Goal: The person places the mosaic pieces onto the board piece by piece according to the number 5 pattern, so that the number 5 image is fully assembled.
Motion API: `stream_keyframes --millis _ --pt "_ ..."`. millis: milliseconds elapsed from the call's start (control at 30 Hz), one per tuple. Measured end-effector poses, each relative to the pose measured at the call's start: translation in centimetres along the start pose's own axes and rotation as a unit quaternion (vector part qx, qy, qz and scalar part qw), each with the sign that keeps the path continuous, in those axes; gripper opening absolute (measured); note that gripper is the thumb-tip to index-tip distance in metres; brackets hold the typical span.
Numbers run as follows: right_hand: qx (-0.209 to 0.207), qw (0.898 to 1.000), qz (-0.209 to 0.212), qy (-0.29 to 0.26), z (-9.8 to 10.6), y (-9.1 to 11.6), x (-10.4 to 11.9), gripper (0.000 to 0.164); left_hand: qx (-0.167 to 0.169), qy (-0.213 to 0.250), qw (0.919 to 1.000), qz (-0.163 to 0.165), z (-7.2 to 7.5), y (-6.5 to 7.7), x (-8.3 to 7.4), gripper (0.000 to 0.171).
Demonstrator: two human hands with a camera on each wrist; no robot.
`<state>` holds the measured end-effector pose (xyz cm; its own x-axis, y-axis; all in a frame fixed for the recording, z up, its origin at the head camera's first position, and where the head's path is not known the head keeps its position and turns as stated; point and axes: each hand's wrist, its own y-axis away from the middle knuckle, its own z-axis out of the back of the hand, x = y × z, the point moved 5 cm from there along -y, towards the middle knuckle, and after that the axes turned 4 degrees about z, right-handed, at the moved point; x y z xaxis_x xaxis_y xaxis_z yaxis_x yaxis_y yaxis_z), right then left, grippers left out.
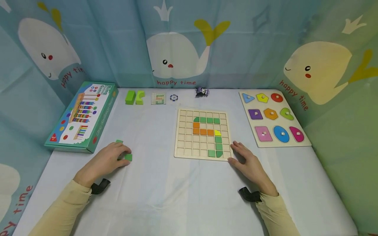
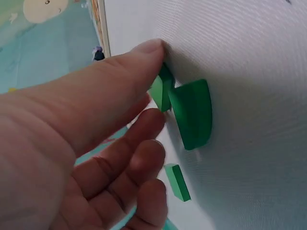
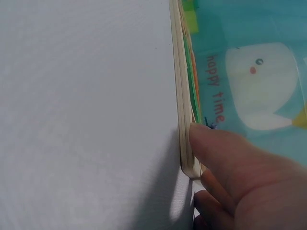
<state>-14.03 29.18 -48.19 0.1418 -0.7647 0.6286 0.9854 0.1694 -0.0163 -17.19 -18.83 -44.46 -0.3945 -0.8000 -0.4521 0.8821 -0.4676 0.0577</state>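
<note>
My left hand (image 1: pixel 103 162) is low over the table at the left, thumb and index finger pinching a small green square tile (image 1: pixel 128 157). Close beside it in the left wrist view lies a green tile with a rounded corner (image 2: pixel 194 115); another green tile (image 2: pixel 177 182) lies farther off. My right hand (image 1: pixel 251 167) rests at the near right corner of a wooden grid board (image 1: pixel 189 144), fingers relaxed along its side and thumb at its edge. On the board, green tiles (image 1: pixel 210 120), orange tiles (image 1: pixel 203 131) and one yellow tile (image 1: pixel 217 133) form a winding path.
A boxed ring game (image 1: pixel 82 118) stands at the left. Along the back are light green blocks (image 1: pixel 130 97), a pattern card (image 1: pixel 158 98), a round chip (image 1: pixel 174 97) and a small dark figure (image 1: pixel 202 92). A shape puzzle (image 1: pixel 274 121) with knobbed pieces lies at right.
</note>
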Motion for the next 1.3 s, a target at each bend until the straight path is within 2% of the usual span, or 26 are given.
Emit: stream_keyframes --millis 200,300,467,600,733,833,1000,1100,1300 --pt "-0.001 1.0 0.003 0.0 0.0 -0.1 0.0 0.068 -0.018 -0.017 0.9993 -0.027 -0.1 -0.1 0.0 0.024" --pt "0.0 1.0 0.003 0.0 0.0 -0.1 0.0 0.068 -0.032 -0.03 0.998 -0.046 -0.1 -0.4 -0.5 0.023" --pt "0.0 1.0 0.0 0.001 0.0 -0.2 0.1 0.067 -0.043 -0.035 0.9967 -0.059 -0.3 -1.0 -1.5 0.025" --pt "0.0 1.0 -0.005 0.0 0.0 -0.2 0.1 0.067 -0.054 -0.035 0.9937 -0.092 -0.5 -1.8 -3.0 0.026" --pt "-0.001 1.0 -0.006 -0.001 -0.1 -0.2 0.0 0.067 -0.073 -0.029 0.9876 -0.136 -0.9 -2.8 -5.0 0.026" --pt "-0.002 1.0 -0.005 -0.002 -0.1 -0.1 0.0 0.067 -0.082 -0.019 0.984 -0.157 -1.2 -3.6 -6.6 0.025" --pt "0.0 1.0 -0.006 -0.001 -0.2 0.2 0.1 0.066 -0.081 -0.003 0.9799 -0.182 -2.0 -4.9 -8.9 0.022" --pt "0.0 1.0 -0.004 -0.001 -0.2 0.3 0.1 0.066 -0.076 0.004 0.9775 -0.196 -2.5 -5.9 -9.9 0.027" --pt "-0.003 1.0 0.001 -0.001 -0.1 0.1 0.1 0.067 -0.052 0.011 0.9804 -0.19 -3.2 -8.2 -11.3 0.029"
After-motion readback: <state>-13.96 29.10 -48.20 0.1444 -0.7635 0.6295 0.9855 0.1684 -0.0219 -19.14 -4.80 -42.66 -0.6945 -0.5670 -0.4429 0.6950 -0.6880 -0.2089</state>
